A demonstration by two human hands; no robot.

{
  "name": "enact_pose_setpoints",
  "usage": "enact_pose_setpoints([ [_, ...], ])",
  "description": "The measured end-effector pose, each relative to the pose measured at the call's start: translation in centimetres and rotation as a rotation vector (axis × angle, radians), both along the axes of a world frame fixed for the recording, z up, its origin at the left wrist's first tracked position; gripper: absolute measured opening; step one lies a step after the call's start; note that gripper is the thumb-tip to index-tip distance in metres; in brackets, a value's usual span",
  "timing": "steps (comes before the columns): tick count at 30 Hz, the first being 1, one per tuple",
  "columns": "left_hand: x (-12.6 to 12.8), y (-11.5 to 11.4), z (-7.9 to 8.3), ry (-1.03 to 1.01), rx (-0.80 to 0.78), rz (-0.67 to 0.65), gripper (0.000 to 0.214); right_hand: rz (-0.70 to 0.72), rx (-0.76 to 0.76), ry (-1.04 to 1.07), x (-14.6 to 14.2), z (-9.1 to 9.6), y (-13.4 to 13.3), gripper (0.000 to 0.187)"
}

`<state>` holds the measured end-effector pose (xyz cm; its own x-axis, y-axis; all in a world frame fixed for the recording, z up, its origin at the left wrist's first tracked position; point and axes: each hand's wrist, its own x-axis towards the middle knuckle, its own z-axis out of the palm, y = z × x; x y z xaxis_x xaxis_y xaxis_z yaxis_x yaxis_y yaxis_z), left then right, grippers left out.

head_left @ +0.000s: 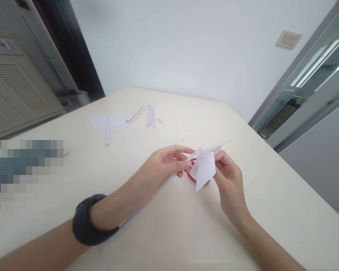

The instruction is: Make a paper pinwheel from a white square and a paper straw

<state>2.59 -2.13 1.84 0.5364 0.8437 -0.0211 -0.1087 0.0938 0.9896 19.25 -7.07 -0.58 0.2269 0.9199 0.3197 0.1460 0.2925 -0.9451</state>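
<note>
My left hand (169, 162) pinches a long rolled paper stick (164, 183) near its top end; the stick runs back under my forearm. A folded white paper pinwheel (206, 167) is at the tip of that stick, with my right hand (228, 176) closed on its right side. Between stick and pinwheel shows a thin toothpick-like piece (198, 155). Behind the paper, on the table, lie red loops that look like scissors handles (192, 179), mostly hidden. The fingertips of my right hand are partly covered by the paper.
Several thin paper rolls (150, 116) lie at the back of the white table (169, 233), with small scraps (161, 121) beside them. Left of these are flat paper sheets (119, 120) and another paper roll (107, 131). A pixelated patch covers the left edge. A wall stands behind.
</note>
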Motion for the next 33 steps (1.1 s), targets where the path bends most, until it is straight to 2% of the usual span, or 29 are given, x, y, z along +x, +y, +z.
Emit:
enact_pose_setpoints([
  [7, 0.05, -0.04, -0.05, -0.024, 0.010, -0.008, 0.020, 0.090, -0.065, 0.157, -0.02, 0.19, 0.31, 0.015],
  [17, 0.04, -0.01, -0.13, -0.051, 0.006, -0.004, 0.017, 0.143, -0.115, 0.216, 0.23, -0.12, 0.47, 0.014],
  [26, 0.15, -0.14, 0.13, -0.050, 0.013, 0.019, 0.016, 0.140, -0.097, 0.241, 0.11, -0.09, 0.58, 0.012],
  [33, 0.16, -0.38, 0.30, -0.074, 0.020, 0.031, 0.016, 0.190, -0.108, 0.282, 0.38, -0.57, 0.79, 0.013],
])
